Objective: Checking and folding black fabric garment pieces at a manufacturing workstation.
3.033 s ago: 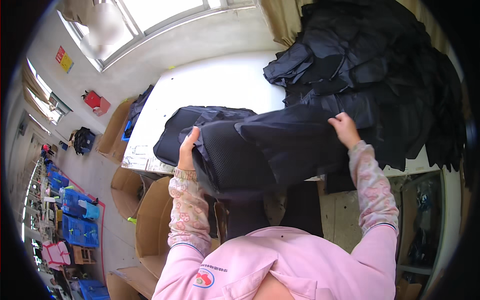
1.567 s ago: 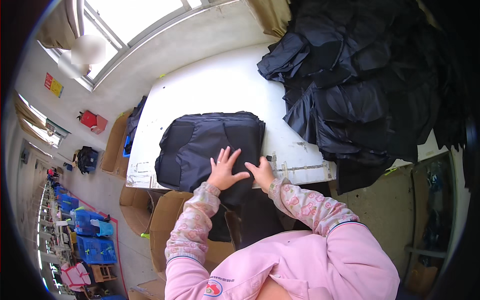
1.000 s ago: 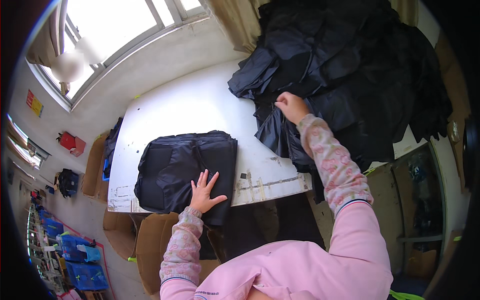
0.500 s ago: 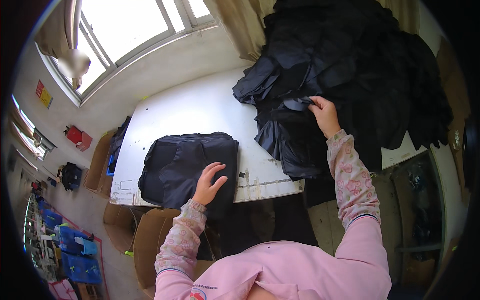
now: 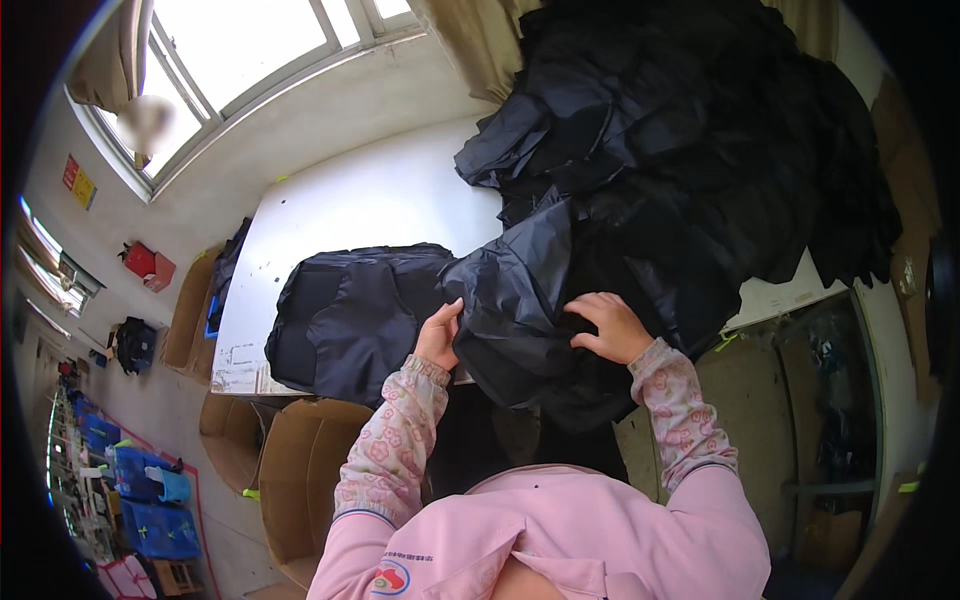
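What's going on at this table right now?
A person is handling a loose, crumpled black fabric piece at the front of the white table. The left hand grips its left edge; the right hand is at its right side, fingers bent. To the left lies a flat stack of black fabric; to the right is a big, untidy dark heap.

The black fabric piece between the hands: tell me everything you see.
The black fabric piece looks thin and slightly shiny, its raised part creased. It is rumpled, over the front edge of the table. The left hand holds its left edge; the right hand is at its right side. It blends into the black pile, obscuring its full outline.
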`<state>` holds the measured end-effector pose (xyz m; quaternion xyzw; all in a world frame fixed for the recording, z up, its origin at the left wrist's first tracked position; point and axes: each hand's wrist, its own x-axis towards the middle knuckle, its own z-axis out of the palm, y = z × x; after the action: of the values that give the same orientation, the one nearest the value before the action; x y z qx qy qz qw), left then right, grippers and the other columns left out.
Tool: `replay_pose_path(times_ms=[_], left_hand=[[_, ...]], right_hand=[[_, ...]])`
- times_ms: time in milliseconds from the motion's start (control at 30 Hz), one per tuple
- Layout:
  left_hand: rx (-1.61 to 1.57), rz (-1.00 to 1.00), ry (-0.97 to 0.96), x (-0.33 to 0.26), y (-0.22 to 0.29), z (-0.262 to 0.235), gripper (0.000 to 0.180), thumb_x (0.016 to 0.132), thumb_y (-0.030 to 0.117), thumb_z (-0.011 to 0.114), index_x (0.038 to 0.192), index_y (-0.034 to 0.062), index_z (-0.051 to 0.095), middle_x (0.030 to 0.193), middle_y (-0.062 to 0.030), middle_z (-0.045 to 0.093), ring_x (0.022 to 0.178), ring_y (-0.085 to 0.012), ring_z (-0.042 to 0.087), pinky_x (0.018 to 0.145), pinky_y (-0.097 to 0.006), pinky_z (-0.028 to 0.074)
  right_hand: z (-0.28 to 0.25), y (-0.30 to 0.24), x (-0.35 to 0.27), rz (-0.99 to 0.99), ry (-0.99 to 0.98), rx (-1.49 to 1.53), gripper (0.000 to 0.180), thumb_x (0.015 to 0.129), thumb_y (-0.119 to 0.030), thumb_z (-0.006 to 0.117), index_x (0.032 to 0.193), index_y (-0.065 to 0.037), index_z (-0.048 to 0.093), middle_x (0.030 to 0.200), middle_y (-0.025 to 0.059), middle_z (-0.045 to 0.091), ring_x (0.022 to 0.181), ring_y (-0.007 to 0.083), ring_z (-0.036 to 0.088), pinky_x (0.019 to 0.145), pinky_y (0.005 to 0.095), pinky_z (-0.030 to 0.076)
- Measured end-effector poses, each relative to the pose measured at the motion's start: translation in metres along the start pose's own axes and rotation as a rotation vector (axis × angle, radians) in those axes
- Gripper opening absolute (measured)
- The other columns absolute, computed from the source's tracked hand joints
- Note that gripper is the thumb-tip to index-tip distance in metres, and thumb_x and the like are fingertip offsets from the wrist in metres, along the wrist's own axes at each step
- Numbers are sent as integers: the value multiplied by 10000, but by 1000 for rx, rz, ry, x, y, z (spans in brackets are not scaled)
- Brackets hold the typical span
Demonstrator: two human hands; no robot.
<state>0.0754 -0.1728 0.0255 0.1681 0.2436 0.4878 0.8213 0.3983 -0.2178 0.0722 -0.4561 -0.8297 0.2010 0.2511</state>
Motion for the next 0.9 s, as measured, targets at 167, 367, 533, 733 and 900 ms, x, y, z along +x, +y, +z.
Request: replay_pose_path(times_ms=[167,367,533,733,900], left_hand=[[101,10,-34,0,20,22,153,895,88,573,1019,19,631,992,-88,697,901,-215,674,881,-346,524],[169,363,-203,-44,69,123,323,867,19,514,1185,-19,559,1131,-140,650,1036,-260,637,938,-372,505],[398,618,-264,-78,84,165,422,825,11,550,1246,-25,535,1135,-141,643,976,-242,655,891,-362,527],[743,232,-164,-63,6,84,222,760,-46,690,938,49,597,792,32,503,726,-75,485,672,-239,404],[578,170,-190,-66,-28,86,288,828,23,683,1100,38,589,920,15,587,807,-71,529,709,-234,414]], right_hand=[[33,27,-44,254,152,-363,752,811,-482,680,1420,-129,415,1490,148,357,1403,310,290,1151,451,208],[46,69,-17,205,186,-250,820,846,-525,621,1475,-98,314,1520,153,308,1436,309,220,1173,472,132],[28,97,9,215,188,-200,656,861,-450,639,1348,-41,479,1432,162,440,1384,321,329,1150,468,201],[-28,-45,46,46,182,1090,590,976,-362,547,1456,-92,333,1323,78,529,1132,139,565,919,251,442],[-1,-87,48,253,25,1229,397,964,-176,588,1327,-27,524,1167,45,628,994,73,569,848,225,471]])
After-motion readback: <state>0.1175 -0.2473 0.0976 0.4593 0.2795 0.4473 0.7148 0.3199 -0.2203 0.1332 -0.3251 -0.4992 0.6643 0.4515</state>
